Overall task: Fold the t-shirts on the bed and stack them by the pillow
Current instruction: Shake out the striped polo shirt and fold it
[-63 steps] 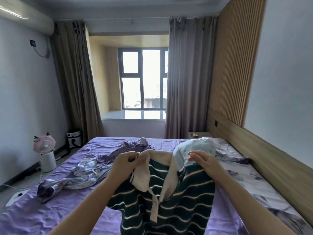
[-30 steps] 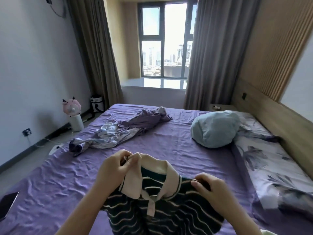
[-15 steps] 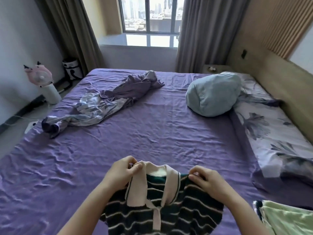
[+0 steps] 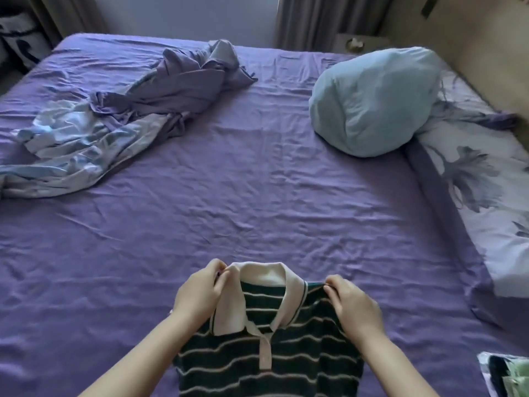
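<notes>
Lowered from chest height, the striped polo shirt [image 4: 269, 339] now reaches the bed [image 4: 257, 210] at its near edge, left hand [image 4: 197, 290] and right hand [image 4: 355, 305] each pinching a shoulder. Spreading flat likely comes next. Farther off, 1 crumpled garment [image 4: 120, 116] waits near the far-left corner; the blue pillow [image 4: 372, 104] sits far right.

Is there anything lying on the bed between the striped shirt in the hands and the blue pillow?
Nothing visible. The sheet between the striped shirt and the blue pillow shows only wrinkles. The crumpled bedding lies far left, off that path. Both the left hand and right hand already grip the shirt's shoulders.
</notes>
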Demonstrator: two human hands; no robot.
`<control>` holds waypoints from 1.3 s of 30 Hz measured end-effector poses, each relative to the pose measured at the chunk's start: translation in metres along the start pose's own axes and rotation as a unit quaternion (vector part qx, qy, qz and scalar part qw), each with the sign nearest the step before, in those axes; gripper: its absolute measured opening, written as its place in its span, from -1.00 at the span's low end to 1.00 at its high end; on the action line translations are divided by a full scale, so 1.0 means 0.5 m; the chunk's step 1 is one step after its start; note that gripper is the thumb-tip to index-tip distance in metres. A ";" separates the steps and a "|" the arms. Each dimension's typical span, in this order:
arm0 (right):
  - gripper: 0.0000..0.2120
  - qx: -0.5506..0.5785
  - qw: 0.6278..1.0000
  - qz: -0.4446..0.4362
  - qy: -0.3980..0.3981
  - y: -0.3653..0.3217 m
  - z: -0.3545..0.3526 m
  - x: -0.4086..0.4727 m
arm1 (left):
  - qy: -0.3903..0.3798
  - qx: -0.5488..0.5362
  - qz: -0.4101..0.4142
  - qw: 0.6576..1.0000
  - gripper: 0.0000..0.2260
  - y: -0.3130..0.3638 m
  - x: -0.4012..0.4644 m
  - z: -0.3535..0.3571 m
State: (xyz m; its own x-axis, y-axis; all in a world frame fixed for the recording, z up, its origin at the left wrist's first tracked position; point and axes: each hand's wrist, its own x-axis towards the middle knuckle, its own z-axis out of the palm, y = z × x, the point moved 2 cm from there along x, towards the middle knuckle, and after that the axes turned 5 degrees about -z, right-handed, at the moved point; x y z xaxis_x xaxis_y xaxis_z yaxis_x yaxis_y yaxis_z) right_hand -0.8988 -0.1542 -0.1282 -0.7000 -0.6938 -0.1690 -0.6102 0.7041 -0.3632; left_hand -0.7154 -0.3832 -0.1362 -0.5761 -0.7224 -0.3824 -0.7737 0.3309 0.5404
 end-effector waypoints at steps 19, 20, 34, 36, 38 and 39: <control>-0.58 -0.002 0.989 0.038 -0.145 0.107 0.136 0.125 | -0.065 0.117 0.136 0.982 -0.74 0.145 0.158 0.261; -0.57 0.007 0.989 0.033 -0.147 0.108 0.137 0.125 | -0.080 0.095 0.104 0.987 -0.74 0.156 0.163 0.275; -0.67 -0.056 0.992 0.018 -0.116 0.201 0.101 0.212 | -0.085 -0.099 0.034 0.991 -0.55 0.197 0.261 0.333; -0.64 -0.103 0.990 -0.007 -0.093 0.199 0.120 0.214 | -0.108 -0.083 0.038 0.990 -0.56 0.192 0.261 0.341; -0.59 -0.137 0.987 -0.061 -0.051 0.177 0.137 0.209 | -0.087 -0.088 0.049 0.991 -0.57 0.186 0.254 0.327; -0.55 -0.128 0.988 -0.088 -0.023 0.157 0.144 0.204 | -0.068 -0.083 0.056 0.993 -0.57 0.178 0.249 0.315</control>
State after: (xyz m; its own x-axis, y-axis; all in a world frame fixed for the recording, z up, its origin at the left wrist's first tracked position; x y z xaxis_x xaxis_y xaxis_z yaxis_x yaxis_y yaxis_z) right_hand -0.9915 -0.1807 -0.2402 -0.5604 -0.8111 -0.1675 -0.7991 0.5827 -0.1483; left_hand -0.8977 -0.3478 -0.2538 -0.6958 -0.5934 -0.4047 -0.6548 0.2926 0.6969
